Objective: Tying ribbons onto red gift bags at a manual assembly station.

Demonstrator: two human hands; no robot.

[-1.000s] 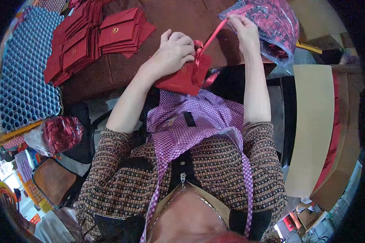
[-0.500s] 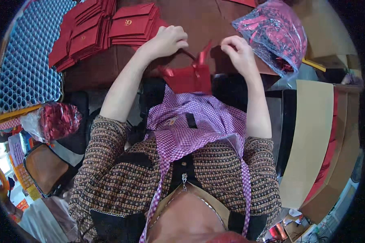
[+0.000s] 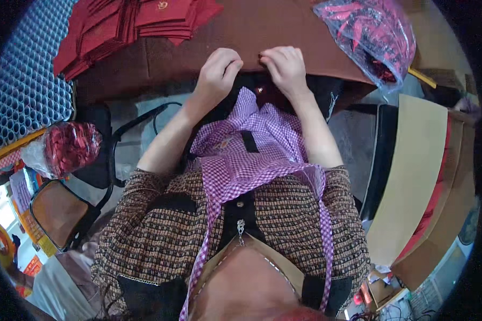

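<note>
My left hand (image 3: 218, 73) and my right hand (image 3: 287, 70) are side by side above the near edge of the brown-covered table (image 3: 251, 32), a small gap between them. Both have their fingers curled into a pinch. A tiny dark bit shows at the right fingertips; what the left fingers hold is hidden. Below and between the hands, in shadow past the table edge, is a dark red piece (image 3: 269, 95) with a small gold mark. Its shape is hard to make out. A purple checked apron (image 3: 251, 140) bunches up just under it.
Stacked red folded bags (image 3: 163, 21) lie at the back left beside a blue honeycomb-like rack (image 3: 27, 75). A clear plastic bag of red pieces (image 3: 377, 40) sits back right. Another filled plastic bag (image 3: 72, 147) and a chair (image 3: 61, 214) are left; a cardboard box (image 3: 428, 203) stands right.
My hands have come closer together, the right one moving left. The red bag with ribbon that showed brightly between them is now mostly out of sight. My view has shifted a little.
</note>
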